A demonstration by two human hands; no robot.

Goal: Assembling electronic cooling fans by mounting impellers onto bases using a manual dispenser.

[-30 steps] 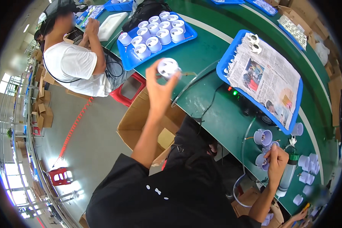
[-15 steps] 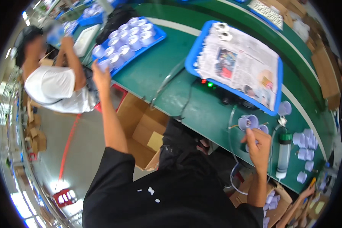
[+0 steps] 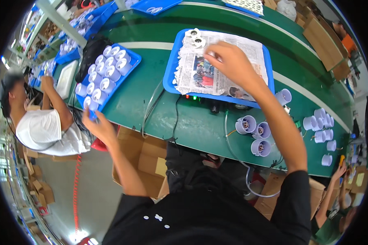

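At the near end of a blue tray (image 3: pixel 131 61) on the left, my left hand (image 3: pixel 100 126) has its thumb and fingers apart beside the closest pale lilac cup (image 3: pixel 90 104). Several such cups stand in rows in that tray, with pale pieces inside them. My right hand (image 3: pixel 231 63) hovers over a newspaper-lined blue tray (image 3: pixel 171 77). Its fingers are bent, with a small gap from the thumb, and I see nothing held. Just left of its fingertips lie two white lobed parts (image 3: pixel 198 42) with dark centres, on the newspaper (image 3: pixel 229 41).
Three lilac cups with wires inside (image 3: pixel 261 148) stand near the table's front edge; more cups (image 3: pixel 321 122) are grouped at right. A clear tube (image 3: pixel 227 130) and black cables (image 3: pixel 176 118) cross the edge. An open cardboard box (image 3: pixel 147 159) sits below. A person in white (image 3: pixel 47 130) works at left.
My right hand has moved from the wired cups up and left to above the newspaper tray. The left hand has dropped slightly back from the cup tray's corner. The view has shifted.
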